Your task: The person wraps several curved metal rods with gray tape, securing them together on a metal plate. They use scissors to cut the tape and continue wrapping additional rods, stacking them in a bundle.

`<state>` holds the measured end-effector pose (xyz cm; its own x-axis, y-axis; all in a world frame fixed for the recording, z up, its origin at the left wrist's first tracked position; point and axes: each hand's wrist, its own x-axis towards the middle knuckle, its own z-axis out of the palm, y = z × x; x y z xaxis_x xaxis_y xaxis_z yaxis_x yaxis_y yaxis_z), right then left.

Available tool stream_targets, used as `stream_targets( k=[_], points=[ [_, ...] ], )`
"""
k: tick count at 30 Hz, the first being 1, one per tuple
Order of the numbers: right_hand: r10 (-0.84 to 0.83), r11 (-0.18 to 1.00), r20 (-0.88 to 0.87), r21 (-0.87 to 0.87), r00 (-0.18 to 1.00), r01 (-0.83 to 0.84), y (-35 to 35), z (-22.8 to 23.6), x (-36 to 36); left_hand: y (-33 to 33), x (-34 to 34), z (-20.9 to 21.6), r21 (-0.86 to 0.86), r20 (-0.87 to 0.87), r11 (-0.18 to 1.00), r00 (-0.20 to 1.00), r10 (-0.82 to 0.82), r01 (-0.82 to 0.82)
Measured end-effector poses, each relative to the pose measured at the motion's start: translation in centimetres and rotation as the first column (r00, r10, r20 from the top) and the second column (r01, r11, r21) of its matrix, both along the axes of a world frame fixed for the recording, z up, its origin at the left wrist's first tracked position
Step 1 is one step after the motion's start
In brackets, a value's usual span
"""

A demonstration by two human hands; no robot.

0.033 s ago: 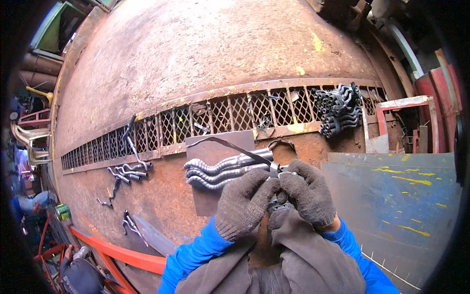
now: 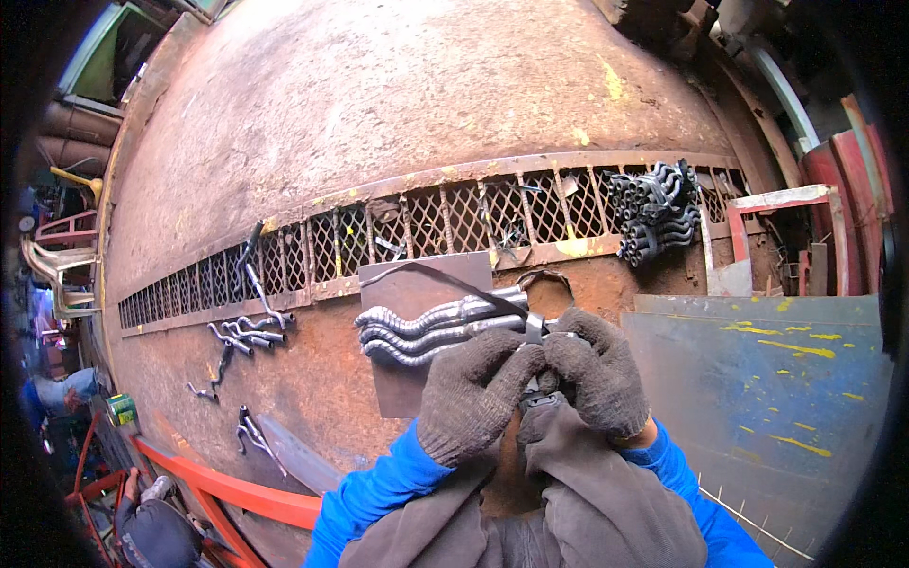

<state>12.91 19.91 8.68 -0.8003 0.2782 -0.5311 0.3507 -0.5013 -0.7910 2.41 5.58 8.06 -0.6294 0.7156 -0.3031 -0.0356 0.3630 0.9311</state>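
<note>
Both my hands wear grey knit gloves and meet close together over my lap. My left hand pinches a dark flat strap from the left. On the right side, my right hand is closed round the same strap, its fingertips nearly touching the left ones. The strap runs out over several bent silvery metal pipes and forms a loop beyond my right hand. The pipes lie side by side on a flat brown plate, their right ends partly hidden by my left glove.
A metal grating crosses the floor ahead. Bundled bent pipes stand on its right end; loose pipes lie to the left. A scuffed sheet is at right, a red-orange bar at lower left. A person sits beyond the bar.
The short piece of strap between my fingertips has turned slightly, showing more of its flat face. Both hands stay in nearly the same place, and the pipes have not moved.
</note>
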Motion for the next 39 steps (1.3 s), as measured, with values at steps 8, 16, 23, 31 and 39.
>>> stream_targets(
  k=[8,16,23,31,39],
  points=[
    [-0.067,0.982,-0.069,0.173,0.995,0.078,-1.3,-1.1,0.8,0.2,1.6,0.6,0.110,-0.097,0.975,0.975,0.201,-0.191],
    [0.095,0.805,-0.148,0.593,0.984,0.012,-0.4,-2.2,1.1,-0.7,-0.5,0.4,0.019,0.262,0.999,0.964,-0.039,0.035],
    [0.075,0.951,-0.029,0.302,0.997,-0.063,0.2,-0.4,1.0,-0.8,-0.3,0.0,0.080,0.172,0.995,0.983,-0.068,0.055],
    [0.075,0.913,-0.113,0.407,0.991,-0.023,-0.3,-1.4,1.3,0.3,-0.2,2.3,-0.116,0.471,0.990,0.873,0.128,-0.082],
    [0.065,0.952,-0.074,0.303,0.995,-0.040,0.0,-1.5,1.4,-0.1,0.1,0.5,0.056,0.392,0.995,0.918,0.058,-0.087]
  ],
)
